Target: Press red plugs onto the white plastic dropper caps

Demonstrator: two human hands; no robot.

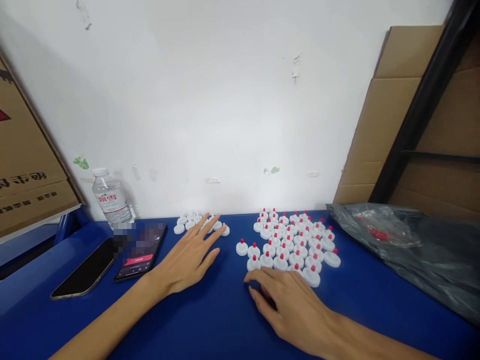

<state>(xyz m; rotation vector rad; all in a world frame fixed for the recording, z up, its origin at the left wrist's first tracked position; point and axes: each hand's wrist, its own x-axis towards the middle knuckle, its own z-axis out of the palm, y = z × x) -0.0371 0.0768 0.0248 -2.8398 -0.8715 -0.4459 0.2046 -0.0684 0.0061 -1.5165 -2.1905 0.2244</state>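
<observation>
My left hand (189,255) lies flat on the blue table (210,320) with fingers stretched out, its fingertips touching a small group of plain white caps (195,222). My right hand (287,300) rests on the table just in front of a large cluster of white caps with red tips (292,240). Its fingers curl down to the tabletop, fingertips at the nearest row of caps. Whether anything sits under those fingers is hidden.
Two phones (140,252) (88,270) lie at the left. A water bottle (111,199) stands by the white wall. A dark plastic bag (416,250) with red pieces fills the right side. Cardboard boxes (26,170) stand left, cardboard sheets (412,125) and a black frame right.
</observation>
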